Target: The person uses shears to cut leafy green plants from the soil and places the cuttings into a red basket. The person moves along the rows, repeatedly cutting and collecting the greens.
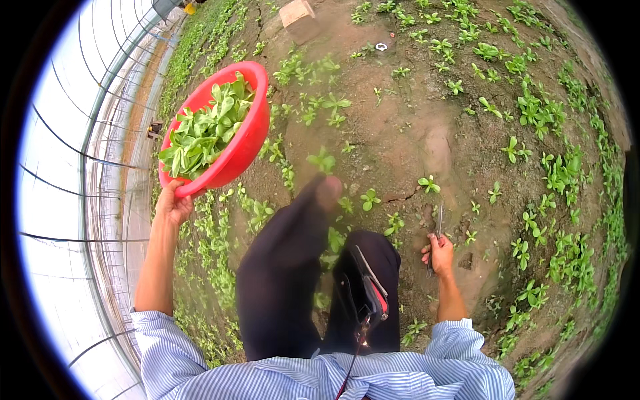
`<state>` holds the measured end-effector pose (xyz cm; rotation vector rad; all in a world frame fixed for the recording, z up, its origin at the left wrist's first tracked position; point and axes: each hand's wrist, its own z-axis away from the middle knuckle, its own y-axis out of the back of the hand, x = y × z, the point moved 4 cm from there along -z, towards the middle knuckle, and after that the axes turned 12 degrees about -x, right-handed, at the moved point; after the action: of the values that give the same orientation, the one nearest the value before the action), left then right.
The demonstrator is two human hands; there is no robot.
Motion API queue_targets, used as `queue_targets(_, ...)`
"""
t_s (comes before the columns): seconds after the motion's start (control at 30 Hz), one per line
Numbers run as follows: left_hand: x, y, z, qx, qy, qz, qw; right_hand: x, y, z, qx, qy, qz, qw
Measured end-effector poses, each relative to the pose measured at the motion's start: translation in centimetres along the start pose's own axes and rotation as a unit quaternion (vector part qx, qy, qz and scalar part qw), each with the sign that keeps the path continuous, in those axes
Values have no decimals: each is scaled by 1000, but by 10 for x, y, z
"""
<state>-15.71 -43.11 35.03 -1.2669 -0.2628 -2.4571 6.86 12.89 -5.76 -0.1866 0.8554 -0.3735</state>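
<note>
My left hand [176, 204] grips the near rim of a red plastic basin [254, 137], which is tilted and held up at the left. Leafy green plants [210, 130] are heaped inside it. On the right, my right hand [440, 254] is closed around a thin metal tool [440, 220], whose narrow tip points away from me over the soil; its exact kind cannot be told. Small leafy seedlings [429, 184] grow just beyond the tool's tip.
Rows of low green plants [570, 260] grow in the bare soil [395, 145] on both sides. A pale block [297, 13] lies at the far end. Plastic greenhouse sheeting on curved ribs [55, 185] runs along the left. A small black bag [364, 290] hangs before my legs.
</note>
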Motion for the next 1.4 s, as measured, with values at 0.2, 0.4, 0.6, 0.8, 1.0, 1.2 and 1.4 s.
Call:
queue_targets(0.2,-35,-121,-144,-62,6,-23,998,5,-5,0,50,-22,6,998)
queue_targets(0.4,-75,-272,-266,-197,46,-4,979,0,-13,-2,70,-69,36,994)
queue_targets(0.6,-132,-403,-349,-293,91,46,951,32,11,3,207,-52,202,956)
queue_targets(0.8,-147,-446,-433,-345,132,59,927,-7,-36,10,292,-23,256,921)
queue_targets(1.0,-203,-464,-426,-354,183,93,912,56,-35,97,537,-68,161,825)
queue_targets(1.2,-197,-446,-403,-384,150,56,910,20,-77,183,608,-30,24,793)
queue_targets(1.4,-183,-447,-393,-391,155,43,906,-134,-114,206,644,21,-83,760)
